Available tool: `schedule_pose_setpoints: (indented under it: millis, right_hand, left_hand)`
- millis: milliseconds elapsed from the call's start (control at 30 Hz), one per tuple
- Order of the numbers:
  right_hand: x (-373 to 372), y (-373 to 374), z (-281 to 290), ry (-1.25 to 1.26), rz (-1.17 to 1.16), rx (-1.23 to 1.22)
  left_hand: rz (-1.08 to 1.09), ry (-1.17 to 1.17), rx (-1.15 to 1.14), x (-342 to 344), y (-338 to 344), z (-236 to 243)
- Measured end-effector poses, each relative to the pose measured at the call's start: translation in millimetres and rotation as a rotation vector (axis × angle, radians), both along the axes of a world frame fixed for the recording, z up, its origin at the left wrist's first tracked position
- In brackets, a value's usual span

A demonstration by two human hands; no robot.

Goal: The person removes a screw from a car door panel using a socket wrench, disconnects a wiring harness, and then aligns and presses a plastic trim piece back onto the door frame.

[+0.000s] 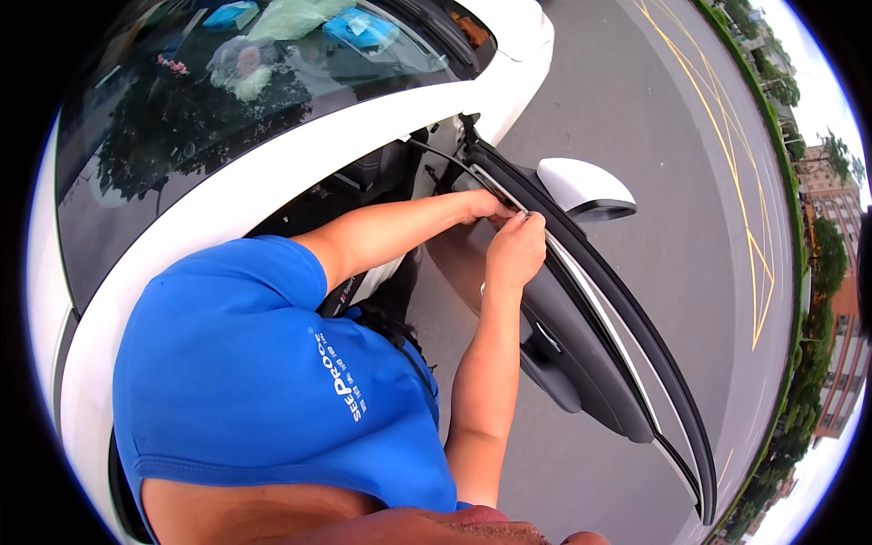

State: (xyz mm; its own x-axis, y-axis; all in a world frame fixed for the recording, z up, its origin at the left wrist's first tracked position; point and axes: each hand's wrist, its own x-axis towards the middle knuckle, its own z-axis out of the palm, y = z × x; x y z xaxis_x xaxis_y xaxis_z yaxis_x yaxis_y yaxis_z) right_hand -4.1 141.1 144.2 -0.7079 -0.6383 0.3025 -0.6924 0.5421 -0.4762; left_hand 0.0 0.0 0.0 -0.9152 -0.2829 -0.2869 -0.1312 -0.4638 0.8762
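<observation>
An open car door [581, 372] with dark grey inner trim stands beside me, a pale narrow strip [568, 268] running along its window line. My left hand [490, 207] reaches to this line near the front of the door, fingers closed at the strip. My right hand [516, 247] is just beside it, pinching at the same spot; what lies between the fingertips is too small to make out. A white side mirror [572, 182] sticks out beyond the door.
The white car body [222, 191] is at my left, with several items behind its windscreen. Its dark interior [363, 173] shows in the doorway. Grey pavement [663, 182] with yellow lines lies to the right, bordered by greenery and buildings.
</observation>
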Motion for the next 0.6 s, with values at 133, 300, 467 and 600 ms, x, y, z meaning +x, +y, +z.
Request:
schedule_pose_setpoints:
  millis: [133,300,467,600]
  right_hand:
    - [-6.0,16.0,-13.9,-0.019,-0.031,-0.263]
    - [-66.6,53.5,-45.4,-0.744,-0.316,-0.467]
    - [-99.2,73.2,-49.9,-1.157,-0.36,-0.537]
    - [-78.1,70.0,-35.2,-1.072,-0.299,-0.453]
  left_hand:
    - [0.023,0.043,0.054,5.0,1.8,18.7]
    - [0.028,0.031,0.047,1.5,-1.5,4.6]
    - [-0.011,-0.008,0.04,0.5,4.8,19.2]
    - [-0.095,-0.058,0.036,-2.7,-5.8,-6.7]
